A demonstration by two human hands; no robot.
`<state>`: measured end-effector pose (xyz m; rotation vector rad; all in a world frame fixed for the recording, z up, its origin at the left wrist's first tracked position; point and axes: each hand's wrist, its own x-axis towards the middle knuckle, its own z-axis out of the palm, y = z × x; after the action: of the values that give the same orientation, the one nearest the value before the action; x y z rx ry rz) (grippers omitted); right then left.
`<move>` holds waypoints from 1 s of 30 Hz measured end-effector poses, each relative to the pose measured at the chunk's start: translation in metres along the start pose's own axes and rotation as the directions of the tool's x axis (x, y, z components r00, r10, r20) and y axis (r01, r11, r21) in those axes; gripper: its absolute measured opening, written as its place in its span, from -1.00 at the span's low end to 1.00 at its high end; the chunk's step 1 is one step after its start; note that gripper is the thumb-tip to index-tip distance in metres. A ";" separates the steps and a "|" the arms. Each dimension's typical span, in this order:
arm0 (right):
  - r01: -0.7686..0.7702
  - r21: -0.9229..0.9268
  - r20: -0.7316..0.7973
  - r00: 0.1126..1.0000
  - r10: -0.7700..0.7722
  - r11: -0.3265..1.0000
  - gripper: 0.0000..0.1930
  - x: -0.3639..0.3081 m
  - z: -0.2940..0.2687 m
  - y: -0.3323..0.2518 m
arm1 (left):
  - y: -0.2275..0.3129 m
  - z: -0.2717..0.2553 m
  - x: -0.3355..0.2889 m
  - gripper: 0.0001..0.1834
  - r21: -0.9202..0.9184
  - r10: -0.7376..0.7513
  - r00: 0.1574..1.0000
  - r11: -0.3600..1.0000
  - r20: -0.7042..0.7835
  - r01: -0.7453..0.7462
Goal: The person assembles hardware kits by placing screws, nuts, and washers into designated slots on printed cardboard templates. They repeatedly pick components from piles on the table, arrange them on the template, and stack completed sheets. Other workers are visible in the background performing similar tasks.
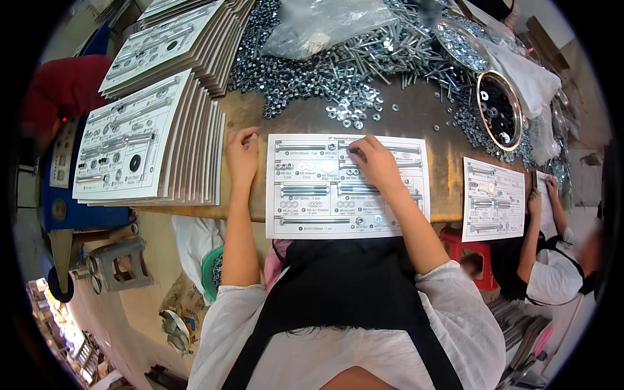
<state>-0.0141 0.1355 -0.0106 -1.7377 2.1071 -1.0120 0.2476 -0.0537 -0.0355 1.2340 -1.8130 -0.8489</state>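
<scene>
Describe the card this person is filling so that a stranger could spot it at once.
On the wooden table, below the heap of loose nuts and bolts, one white card lies flat under both hands. Unlike the stacked cards to its left, it lies single.

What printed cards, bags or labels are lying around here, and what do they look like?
White printed card: under both hands, rectangular, bolts laid on it.
Stacks of the same cards: left, fanned, white with brown edges.
Another card: right, by a co-worker's hand.
Clear plastic bag: top, on the pile of nuts.
</scene>
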 end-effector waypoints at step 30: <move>-0.208 0.092 0.116 0.974 0.196 0.974 -0.80 -0.038 -0.019 -0.049 | 0.093 0.001 -0.075 -0.81 -0.163 0.157 0.779 0.984 0.607 -0.071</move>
<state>0.0238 0.1747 0.0250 -1.4602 2.0749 -0.9319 0.2239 0.0464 0.0263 0.7861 -2.2667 -1.3978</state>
